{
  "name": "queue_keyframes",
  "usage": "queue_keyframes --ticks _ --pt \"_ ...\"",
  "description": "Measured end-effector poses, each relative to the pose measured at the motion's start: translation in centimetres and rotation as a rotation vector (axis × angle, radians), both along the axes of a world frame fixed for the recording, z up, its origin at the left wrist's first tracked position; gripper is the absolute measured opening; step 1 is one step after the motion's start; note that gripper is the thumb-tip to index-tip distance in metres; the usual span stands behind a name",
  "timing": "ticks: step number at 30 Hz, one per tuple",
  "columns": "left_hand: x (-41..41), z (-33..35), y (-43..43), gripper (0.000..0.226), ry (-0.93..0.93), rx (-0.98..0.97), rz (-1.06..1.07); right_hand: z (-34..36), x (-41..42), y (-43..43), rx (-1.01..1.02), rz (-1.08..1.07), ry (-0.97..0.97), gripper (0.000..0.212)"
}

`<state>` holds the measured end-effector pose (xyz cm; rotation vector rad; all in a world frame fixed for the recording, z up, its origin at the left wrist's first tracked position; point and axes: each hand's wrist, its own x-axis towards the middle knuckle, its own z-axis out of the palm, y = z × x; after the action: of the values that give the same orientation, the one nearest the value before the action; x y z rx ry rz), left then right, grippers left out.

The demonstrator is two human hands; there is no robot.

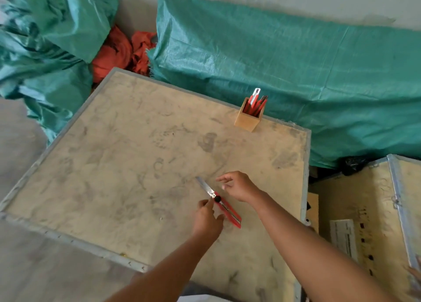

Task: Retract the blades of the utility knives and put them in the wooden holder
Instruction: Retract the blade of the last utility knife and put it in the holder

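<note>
A red utility knife (229, 211) lies low over the plywood crate top (127, 165), its steel blade extended toward the upper left and a black knob at the blade's base. My left hand (206, 220) pinches the knife's handle from the left, thumb near the knob. Just right of the blade, my right hand (238, 185) hovers with fingers spread and nothing in it. The wooden holder (247, 120) stands at the crate's far edge with several red knives (256, 103) upright inside.
Green tarpaulin (296, 73) covers bulky things behind and to the left of the crate, with orange cloth (120, 53) between them. A second wooden crate (364, 210) with metal edging stands at the right. Grey floor lies at the left.
</note>
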<state>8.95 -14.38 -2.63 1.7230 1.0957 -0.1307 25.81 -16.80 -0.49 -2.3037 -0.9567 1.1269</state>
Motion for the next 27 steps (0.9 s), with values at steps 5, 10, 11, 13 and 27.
queue_keyframes --ticks 5,10,11,13,27 --pt "0.9 -0.7 -2.3 0.064 -0.017 -0.078 0.019 -1.6 -1.6 -0.8 -0.055 0.118 0.004 0.039" --pt "1.3 -1.7 -2.7 0.036 -0.016 -0.078 0.115 -2.5 -2.0 -1.5 -0.033 0.144 -0.074 0.031" --pt "1.2 -2.0 -2.7 0.037 -0.032 -0.082 0.151 -2.5 -2.0 -1.6 -0.023 0.136 -0.062 0.029" --pt "1.0 -2.3 -2.7 0.046 -0.087 -0.129 0.212 -2.5 -2.2 -2.0 -0.007 0.111 -0.023 0.027" --pt "-2.1 4.3 0.4 0.066 -0.284 -0.368 0.137 1.6 -2.4 -4.0 0.261 -0.259 0.194 0.017"
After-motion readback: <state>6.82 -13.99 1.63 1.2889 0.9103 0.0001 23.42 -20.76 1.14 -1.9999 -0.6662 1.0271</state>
